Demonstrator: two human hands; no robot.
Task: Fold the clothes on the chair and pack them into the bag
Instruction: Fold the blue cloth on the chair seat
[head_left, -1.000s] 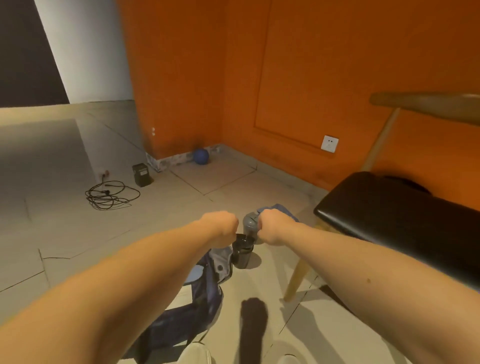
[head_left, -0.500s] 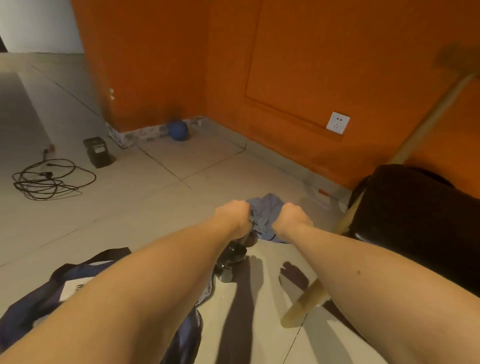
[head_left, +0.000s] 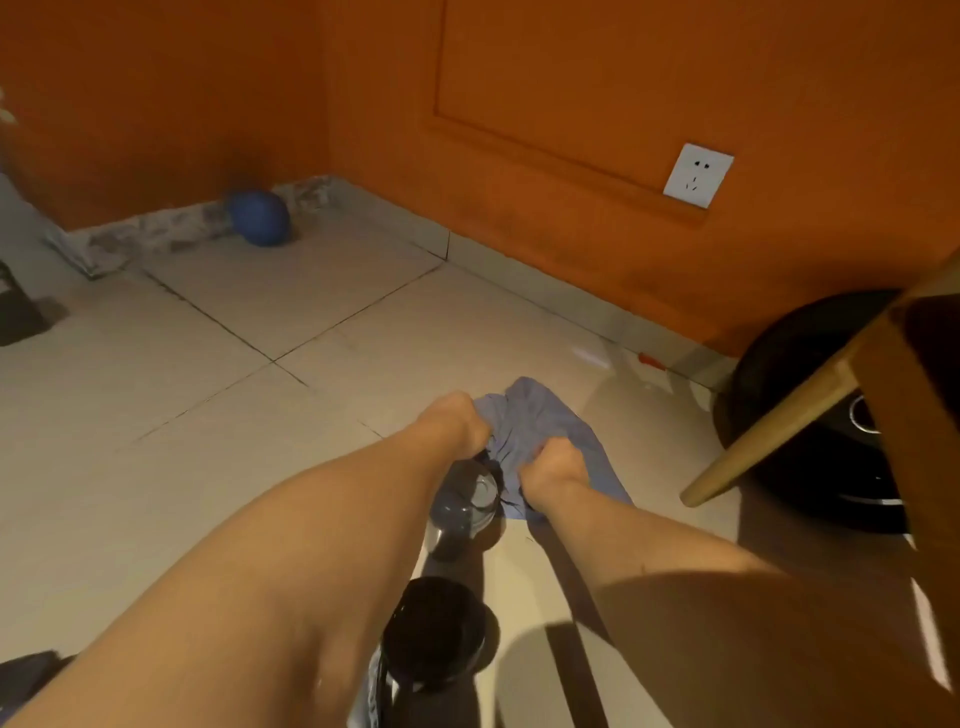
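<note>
Head view: hands (head_left: 457, 422) (head_left: 551, 467) on blue cloth (head_left: 543, 415); chair leg (head_left: 769, 431) near right, tiles (head_left: 208, 395) leftward.

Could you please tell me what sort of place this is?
Probably a room in a home: a tiled floor, orange walls with a wall socket, a wooden chair leg, and what looks like a robot vacuum behind it.
</note>
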